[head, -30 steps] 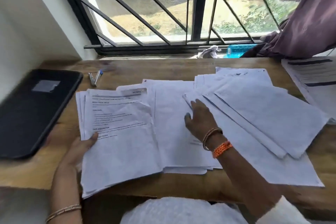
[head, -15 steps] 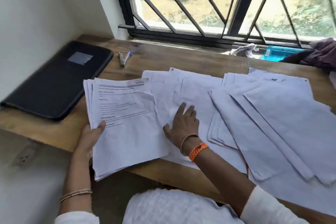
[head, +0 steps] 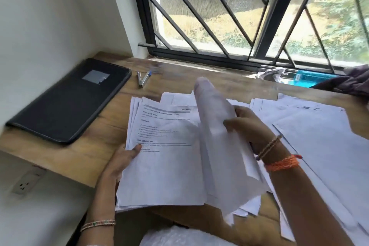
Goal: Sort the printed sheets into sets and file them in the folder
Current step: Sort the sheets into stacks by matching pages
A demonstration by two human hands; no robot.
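1. Left hand (head: 121, 161) grips the near-left edge of a stack of printed sheets (head: 165, 158), thumb on top of the front page, fingers hidden under the stack. The stack hangs partly over the near edge of the desk (head: 95, 142).
2. Right hand (head: 250, 126) is curled round a lifted bundle of sheets (head: 219, 142), thumb on the near face, fingers behind. The bundle stands almost on edge, its lower corner over the stack's right side.
3. More loose sheets (head: 319, 146) lie fanned out on the right, overlapping each other and running off the near edge.
4. The folder (head: 69, 102) is black, shut, flat on the desk at the far left, well apart from the paper. Nothing is filed yet, by my read.
5. Two pens (head: 143, 79) lie between the folder and the stack.
6. Risks, as I judge them:
   - The bundle is held on one side only; the sheets could fan out and slide apart.
   - The overhanging stack could tip off the desk if the left grip loosens.
   - The sheets on the right overlap, so sets could get mixed.
   - The blank backs face up, which hides which set each sheet belongs to.
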